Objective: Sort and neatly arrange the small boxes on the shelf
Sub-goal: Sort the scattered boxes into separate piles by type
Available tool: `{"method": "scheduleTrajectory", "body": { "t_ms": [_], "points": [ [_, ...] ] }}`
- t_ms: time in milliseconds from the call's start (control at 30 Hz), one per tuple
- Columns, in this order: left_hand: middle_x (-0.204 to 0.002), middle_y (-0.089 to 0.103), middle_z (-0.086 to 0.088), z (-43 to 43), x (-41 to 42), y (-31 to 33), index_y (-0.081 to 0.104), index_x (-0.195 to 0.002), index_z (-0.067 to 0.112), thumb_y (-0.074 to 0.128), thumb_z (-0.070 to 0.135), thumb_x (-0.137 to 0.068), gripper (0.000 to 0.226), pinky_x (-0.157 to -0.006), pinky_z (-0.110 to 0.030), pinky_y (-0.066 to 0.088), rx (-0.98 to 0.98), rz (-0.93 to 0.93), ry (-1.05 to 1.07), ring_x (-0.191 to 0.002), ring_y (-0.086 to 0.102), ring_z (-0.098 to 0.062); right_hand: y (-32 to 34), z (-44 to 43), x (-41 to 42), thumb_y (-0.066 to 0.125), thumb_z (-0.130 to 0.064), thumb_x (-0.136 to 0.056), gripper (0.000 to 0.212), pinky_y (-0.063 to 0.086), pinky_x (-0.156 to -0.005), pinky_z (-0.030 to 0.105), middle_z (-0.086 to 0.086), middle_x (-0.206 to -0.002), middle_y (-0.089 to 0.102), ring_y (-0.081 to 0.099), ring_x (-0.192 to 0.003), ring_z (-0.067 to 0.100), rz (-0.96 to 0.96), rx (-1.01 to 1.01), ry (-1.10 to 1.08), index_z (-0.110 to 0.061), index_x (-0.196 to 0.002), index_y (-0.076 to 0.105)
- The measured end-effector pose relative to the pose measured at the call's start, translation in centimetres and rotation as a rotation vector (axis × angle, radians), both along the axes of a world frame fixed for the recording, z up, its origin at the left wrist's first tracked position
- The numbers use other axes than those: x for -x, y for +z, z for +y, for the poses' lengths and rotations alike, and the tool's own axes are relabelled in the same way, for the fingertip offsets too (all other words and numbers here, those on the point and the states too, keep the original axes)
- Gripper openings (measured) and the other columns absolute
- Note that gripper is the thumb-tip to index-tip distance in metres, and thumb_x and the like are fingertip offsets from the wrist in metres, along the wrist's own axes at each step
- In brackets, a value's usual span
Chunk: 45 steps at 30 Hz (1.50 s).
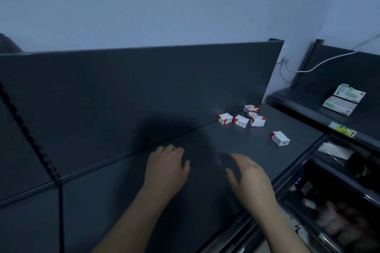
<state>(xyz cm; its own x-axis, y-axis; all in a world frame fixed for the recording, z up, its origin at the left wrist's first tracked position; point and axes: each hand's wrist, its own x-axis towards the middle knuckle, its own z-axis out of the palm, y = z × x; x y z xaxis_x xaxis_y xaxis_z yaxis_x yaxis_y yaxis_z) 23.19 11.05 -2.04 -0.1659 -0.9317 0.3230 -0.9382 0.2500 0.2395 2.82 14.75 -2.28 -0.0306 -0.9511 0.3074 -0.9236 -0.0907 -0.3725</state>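
Empty hands over a dark shelf (115,211), boxes farther back

Left hand (166,168) and right hand (250,181) are loosely spread, holding nothing. Blurred goods (337,222) fill the lower rack on the right. Beyond the hands lies a lone small box (280,138), then a cluster of small boxes (241,121) by the back panel.

The shelf (236,141) lies open up to the boxes (241,121) clustered by the back panel (144,88); 1 box (280,138) sits apart near the front edge.
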Motion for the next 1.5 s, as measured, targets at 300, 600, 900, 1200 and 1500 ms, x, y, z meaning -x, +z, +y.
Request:
{"method": "scheduleTrajectory", "body": {
  "t_ms": [300,600,900,1200,1500],
  "points": [
    [-0.119,0.058,0.001,-9.5,7.0,0.0,0.057,-0.120,0.019,0.046,0.042,-0.093,0.036,-0.085,-0.031,0.043,-0.052,-0.011,-0.048,-0.105,0.051,-0.019,-0.4,-7.2,6.9,0.063,-0.023,-0.085,0.036,0.039,-0.087,0.020,-0.003,-0.115,0.065,0.060,-0.104,0.016,-0.009,-0.002,-0.063,-0.020,-0.120,0.061],
    [-0.132,0.048,0.000,-19.0,15.4,-2.0,0.045,-0.135,0.018,0.049,0.033,-0.094,0.044,-0.090,-0.029,0.043,-0.068,0.020,-0.064,-0.113,0.046,-0.018,-1.2,-16.8,14.3,0.060,-0.027,-0.088,0.040,0.039,-0.097,0.028,0.001,-0.124,0.060,0.053,-0.116,0.019,0.037,-0.013,-0.008,-0.016,-0.126,0.057],
    [-0.134,0.044,-0.004,-24.5,19.8,-5.2,0.044,-0.136,0.015,0.051,0.032,-0.094,0.046,-0.084,-0.031,0.042,-0.114,-0.054,-0.012,-0.109,0.047,-0.022,-3.0,-24.4,18.6,0.068,-0.010,-0.076,0.020,0.049,-0.087,0.034,0.003,-0.094,0.067,0.059,-0.094,0.024,0.057,0.126,0.151,-0.010,-0.095,0.066],
    [-0.121,0.044,-0.005,-22.7,19.7,-5.3,0.044,-0.124,0.016,0.043,0.038,-0.096,0.036,-0.088,-0.028,0.042,-0.149,0.042,0.152,-0.106,0.045,-0.020,-4.8,-28.2,17.5,0.069,-0.031,-0.082,0.034,0.042,-0.098,0.043,0.005,-0.103,0.069,0.049,-0.121,0.032,0.157,0.051,0.212,-0.009,-0.107,0.067],
    [-0.116,0.042,0.003,-17.4,16.4,-4.7,0.042,-0.131,0.023,0.054,0.029,-0.090,0.044,-0.077,-0.026,0.046,-0.143,0.338,0.246,-0.093,0.054,-0.016,-3.1,-26.5,15.1,0.069,-0.017,-0.079,0.047,0.042,-0.090,0.026,0.002,-0.118,0.053,0.054,-0.105,0.019,-0.096,-0.010,0.343,-0.016,-0.124,0.057]
  ]
}}
